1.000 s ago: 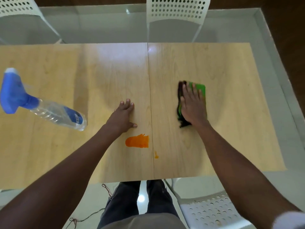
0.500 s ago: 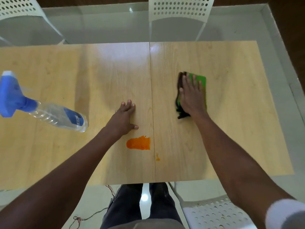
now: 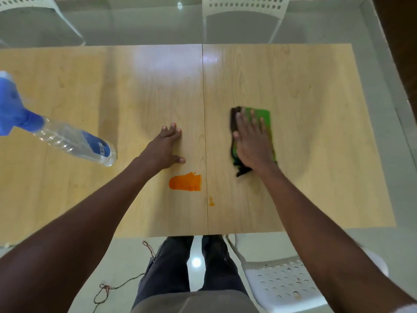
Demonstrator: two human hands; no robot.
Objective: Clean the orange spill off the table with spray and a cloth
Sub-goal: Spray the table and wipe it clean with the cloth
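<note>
An orange spill [image 3: 185, 182] lies on the wooden table [image 3: 316, 86] near its front edge, with a small orange drop [image 3: 211, 201] to its right. My left hand [image 3: 164, 147] rests flat on the table just above the spill, fingers straight. My right hand [image 3: 252, 141] lies flat on a folded green and dark cloth [image 3: 265, 115], which sits on the table right of the centre seam. A clear spray bottle [image 3: 67, 137] with a blue trigger head lies on its side at the far left.
White perforated chairs stand behind the table [image 3: 246, 5] and at the back left [image 3: 27, 3]. Another white chair [image 3: 284, 285] is at my lower right. My legs [image 3: 191, 267] show below the table edge, with a cord [image 3: 117, 288] on the floor.
The view shifted slightly. Both hands stay flat in nearly the same places, the right hand on the cloth and the left above the spill.
</note>
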